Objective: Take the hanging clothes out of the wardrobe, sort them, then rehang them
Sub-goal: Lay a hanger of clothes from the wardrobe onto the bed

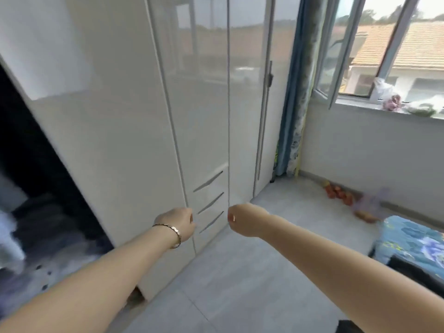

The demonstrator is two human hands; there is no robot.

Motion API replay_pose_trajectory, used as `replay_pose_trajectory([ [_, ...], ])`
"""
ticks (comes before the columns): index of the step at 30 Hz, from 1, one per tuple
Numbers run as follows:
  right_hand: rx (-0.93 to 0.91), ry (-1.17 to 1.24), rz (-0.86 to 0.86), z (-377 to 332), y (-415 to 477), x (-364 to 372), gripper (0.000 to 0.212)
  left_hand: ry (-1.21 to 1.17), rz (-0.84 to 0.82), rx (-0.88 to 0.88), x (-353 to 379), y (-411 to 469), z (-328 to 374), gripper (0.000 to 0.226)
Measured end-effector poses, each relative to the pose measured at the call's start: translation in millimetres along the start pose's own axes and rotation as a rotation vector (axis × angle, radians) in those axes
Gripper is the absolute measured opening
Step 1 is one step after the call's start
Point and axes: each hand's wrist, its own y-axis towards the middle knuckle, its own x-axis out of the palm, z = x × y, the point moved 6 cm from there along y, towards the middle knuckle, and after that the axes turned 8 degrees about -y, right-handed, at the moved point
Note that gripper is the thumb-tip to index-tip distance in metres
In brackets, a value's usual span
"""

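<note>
Both hands reach toward the wardrobe (125,131): the left hand (179,224) and right hand (240,221) each show a clenched grip on nothing, level with the drawer handles (210,203), probably readying to open doors. The clothes (45,227) hang (blurred, dark) in the open section left of the wardrobe's closed doors.

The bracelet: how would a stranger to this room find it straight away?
Start at the tall glossy white wardrobe filling the left of the view. Two bare arms reach toward its doors from below; follow the left one to the left hand. The thin metal bracelet circles that wrist, whereas the right hand wears nothing.
</note>
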Motion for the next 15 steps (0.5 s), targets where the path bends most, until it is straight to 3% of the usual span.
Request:
replay_pose_trajectory([
  [8,-0.277,-0.088,0.147,-231,117,-105,0.029,-0.042,0.225,-0.297,-139,-34,-237,0.013],
  [12,-0.395,-0.083,0.173,-328,154,-160,0.027,-0.07,0.342,-0.449,-203,-52,-321,0.012],
  [15,-0.487,-0.062,0.266,-388,174,-207,0.015,-0.102,0.427,-0.543,-244,-55,-371,0.014],
])
